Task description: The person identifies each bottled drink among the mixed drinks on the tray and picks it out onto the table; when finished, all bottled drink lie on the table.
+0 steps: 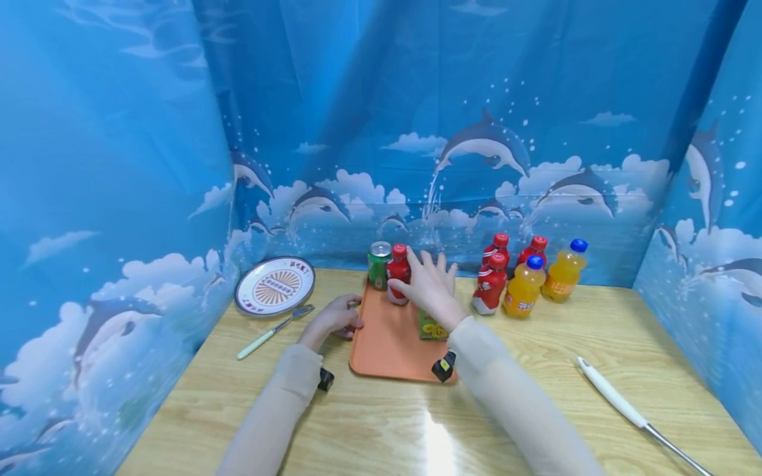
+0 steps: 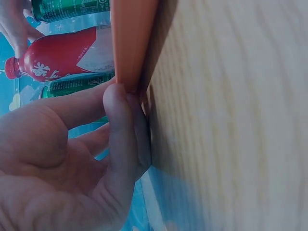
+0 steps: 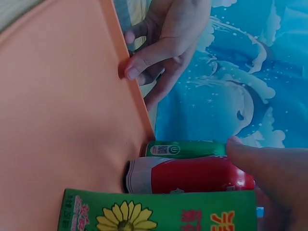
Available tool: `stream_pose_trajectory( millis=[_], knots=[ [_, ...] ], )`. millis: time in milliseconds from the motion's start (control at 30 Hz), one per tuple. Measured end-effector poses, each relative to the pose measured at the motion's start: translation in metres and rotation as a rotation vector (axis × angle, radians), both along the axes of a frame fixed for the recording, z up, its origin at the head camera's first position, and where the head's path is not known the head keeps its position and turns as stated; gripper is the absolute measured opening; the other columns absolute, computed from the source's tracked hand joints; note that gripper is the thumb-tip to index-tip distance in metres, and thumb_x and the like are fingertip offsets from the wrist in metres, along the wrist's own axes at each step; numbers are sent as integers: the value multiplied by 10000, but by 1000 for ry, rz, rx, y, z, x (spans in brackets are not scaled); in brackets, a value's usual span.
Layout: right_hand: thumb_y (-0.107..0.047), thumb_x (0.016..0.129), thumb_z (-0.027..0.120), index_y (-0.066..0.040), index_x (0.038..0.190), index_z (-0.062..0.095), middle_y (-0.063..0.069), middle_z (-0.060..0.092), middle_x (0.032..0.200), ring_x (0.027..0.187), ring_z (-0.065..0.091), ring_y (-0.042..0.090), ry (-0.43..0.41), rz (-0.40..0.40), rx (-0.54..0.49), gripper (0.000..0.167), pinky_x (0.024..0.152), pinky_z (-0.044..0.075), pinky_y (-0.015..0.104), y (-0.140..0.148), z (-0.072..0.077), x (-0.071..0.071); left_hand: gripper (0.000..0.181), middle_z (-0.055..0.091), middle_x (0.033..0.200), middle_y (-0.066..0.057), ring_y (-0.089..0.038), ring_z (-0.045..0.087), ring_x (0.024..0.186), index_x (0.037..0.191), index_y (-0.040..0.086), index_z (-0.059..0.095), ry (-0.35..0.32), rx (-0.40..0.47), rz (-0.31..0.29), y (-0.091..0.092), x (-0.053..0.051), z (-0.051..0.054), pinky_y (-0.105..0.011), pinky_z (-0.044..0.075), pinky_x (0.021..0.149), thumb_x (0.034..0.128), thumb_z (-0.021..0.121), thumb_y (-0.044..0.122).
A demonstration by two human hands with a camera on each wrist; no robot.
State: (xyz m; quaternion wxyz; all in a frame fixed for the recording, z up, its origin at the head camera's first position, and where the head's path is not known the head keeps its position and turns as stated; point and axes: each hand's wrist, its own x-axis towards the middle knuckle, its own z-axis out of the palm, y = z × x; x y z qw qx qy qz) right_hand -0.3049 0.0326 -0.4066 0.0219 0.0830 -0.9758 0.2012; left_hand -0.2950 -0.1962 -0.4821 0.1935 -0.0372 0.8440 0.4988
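Observation:
My left hand holds the left rim of an orange tray; in the right wrist view its thumb lies over the rim. A red-labelled bottle stands upright at the tray's far left, beside a green can. My right hand reaches over the tray with fingers spread, its thumb at the red bottle. A green carton with yellow flowers stands on the tray, partly hidden under the right wrist in the head view. Two green cans show around the bottle in the left wrist view.
Right of the tray stand several red bottles and two orange drink bottles with blue caps. A patterned plate and a fork lie left. A white-handled utensil lies at the right. Dolphin-print cloth surrounds the table.

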Motion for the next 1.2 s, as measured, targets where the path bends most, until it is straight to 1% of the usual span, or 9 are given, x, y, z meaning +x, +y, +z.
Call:
stream_pose_trajectory(
  millis=[233, 300, 467, 633, 733, 867, 933, 1067, 1200],
  knots=[
    [-648, 946, 665, -278, 1677, 286, 210, 359, 1666, 1579, 189, 540, 15, -30, 20, 903, 1250, 112, 811, -4, -6, -12, 720, 599, 1092, -137, -106, 533, 569, 1585, 79, 431, -4, 6, 3, 0, -2, -2, -199, 529, 494, 910, 651, -41],
    [-647, 947, 664, -283, 1666, 318, 214, 369, 1653, 1570, 207, 538, 26, -42, 28, 878, 1243, 123, 817, -6, -7, -15, 723, 594, 1051, -118, -105, 538, 578, 1583, 73, 430, 1, 8, 1, -1, -2, -2, -194, 530, 496, 907, 658, -44],
    [-638, 928, 699, -234, 1575, 498, 203, 443, 1594, 1521, 301, 510, 89, -62, 17, 789, 1230, 160, 816, -7, -10, -19, 724, 580, 968, -100, -107, 555, 616, 1583, 65, 429, 12, 3, -5, -2, -1, 1, -184, 533, 508, 910, 675, -43],
    [-643, 883, 751, -193, 1467, 624, 176, 515, 1555, 1509, 339, 477, 147, -64, 11, 748, 1228, 184, 810, -4, -13, -20, 725, 594, 1094, -146, -104, 548, 570, 1580, 59, 432, 13, 9, -9, -3, -2, -2, -190, 532, 497, 906, 679, -46],
    [-655, 866, 763, -200, 1462, 637, 156, 540, 1554, 1514, 351, 460, 169, -63, 18, 761, 1230, 197, 805, -2, -14, -20, 728, 601, 1079, -144, -98, 539, 547, 1579, 59, 433, 9, 17, -11, -4, -2, -4, -189, 526, 487, 903, 681, -48],
    [-618, 856, 796, -195, 1452, 647, 122, 595, 1532, 1530, 363, 433, 189, -44, -19, 747, 1245, 156, 808, 1, -14, -20, 725, 599, 1016, -117, -95, 533, 538, 1579, 62, 435, 7, 24, -13, -4, -3, -4, -191, 521, 483, 905, 681, -43],
    [-592, 858, 809, -189, 1444, 651, 104, 646, 1483, 1535, 375, 417, 204, -30, -49, 729, 1249, 120, 814, 3, -14, -20, 721, 597, 1022, -118, -97, 534, 539, 1580, 63, 435, 8, 25, -13, -4, -3, -4, -194, 521, 484, 911, 684, -41],
    [-559, 866, 817, -178, 1452, 640, 111, 753, 1311, 1520, 424, 396, 236, -2, -95, 721, 1257, 80, 811, 6, -12, -19, 725, 597, 1058, -134, -100, 540, 548, 1583, 62, 430, 11, 23, -13, -3, -2, -3, -195, 525, 490, 915, 692, -38],
    [-544, 882, 807, -182, 1481, 614, 139, 766, 1263, 1455, 510, 380, 261, 19, -125, 726, 1267, 84, 797, 7, -7, -14, 732, 595, 1048, -131, -98, 542, 560, 1591, 66, 421, 5, 25, -9, -4, -2, -2, -194, 526, 496, 920, 696, -35]
  ],
)
